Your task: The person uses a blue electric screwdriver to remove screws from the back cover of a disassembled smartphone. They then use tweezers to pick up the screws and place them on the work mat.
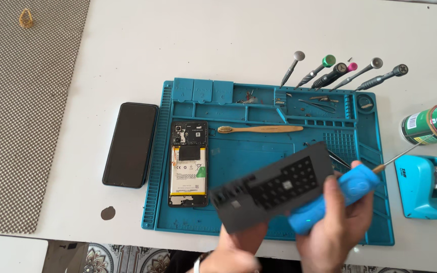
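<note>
Right hand (337, 227) wrapped around 1 blue electric screwdriver (330, 198), thumb laid across its barrel, thin bit pointing up and right past the mat's edge. Left hand (241, 242) low in view, blurred, fingers closed on the lower edge of 1 dark grey bit case (271, 186), held tilted above the blue work mat (259, 151), just beside the screwdriver and touching the right thumb. On the mat: 1 opened phone (188, 163) with battery showing, lying flat at the left side, well apart from both hands; 1 bamboo toothbrush (259, 129) above it. Off the mat's left edge, 1 black back cover (130, 144). Along the top edge, 6 precision screwdrivers (345, 73) fanned out. At right, 1 green spray can (431, 124) and 1 blue tape dispenser (426, 186).
</note>
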